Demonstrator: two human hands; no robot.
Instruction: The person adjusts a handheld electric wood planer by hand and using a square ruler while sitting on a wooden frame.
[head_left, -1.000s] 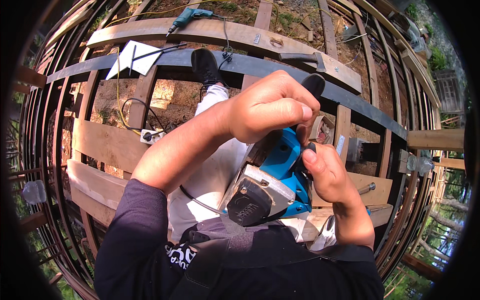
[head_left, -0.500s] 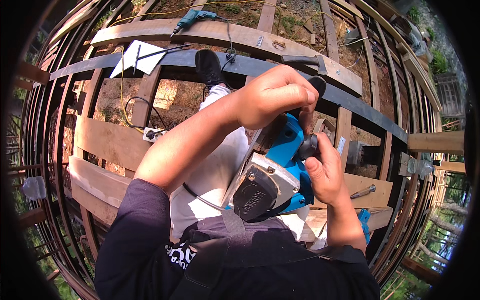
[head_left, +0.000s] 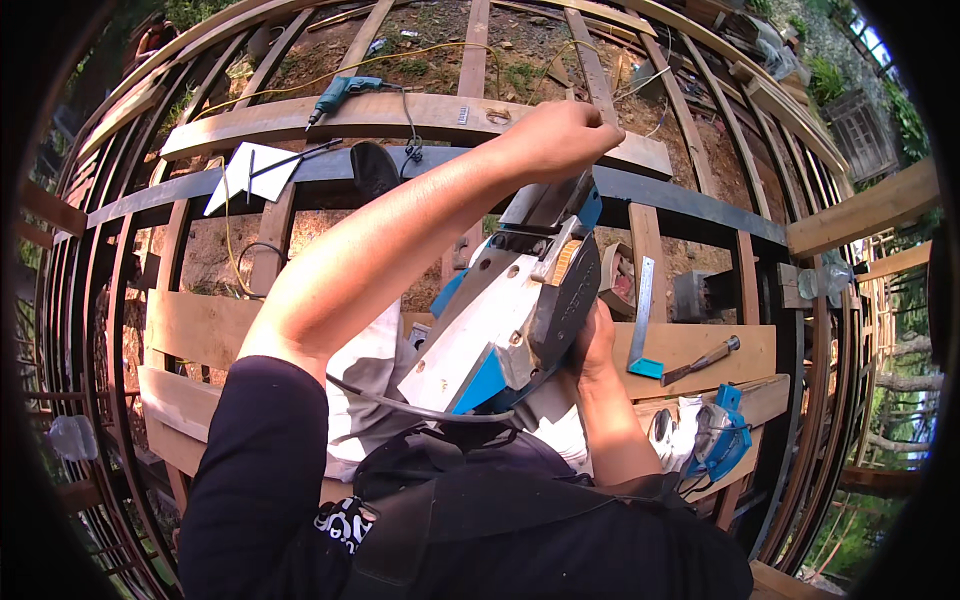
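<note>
1. Where both hands meet, just above the person's lap, sits a blue and silver circular saw [head_left: 515, 320], tilted so that its flat metal base plate faces the camera and its dark motor housing points to the right.
2. Closed around the upper end of the saw, the left hand [head_left: 555, 140] has its fingers curled down over the top; the forearm crosses the picture from the lower left.
3. On the saw's right side the right hand [head_left: 595, 345] presses against the dark housing, fingers wrapped behind it; how tightly it grips cannot be told, since the fingertips are hidden.
4. A black power cord [head_left: 400, 405] hangs from the saw's lower end and loops across the lap.
5. Just beside the right hand, a metal try square [head_left: 643, 320] with a blue foot lies on a wooden plank [head_left: 700, 345], and a hammer [head_left: 700, 360] lies near it on the same plank.
6. Lower right, near the right forearm, a second blue power tool [head_left: 715, 440] rests on the boards.
7. Farther out, a dark steel beam [head_left: 690, 200] runs across the frame under the left hand, with a white sheet of paper [head_left: 250, 175] lying on its left part.
8. Beyond it, a teal electric drill [head_left: 340, 95] lies on a long wooden board [head_left: 400, 115], a yellow cable [head_left: 330, 75] trailing over the bare earth behind.
9. Under everything, open steel joists show soil and grass below.
</note>
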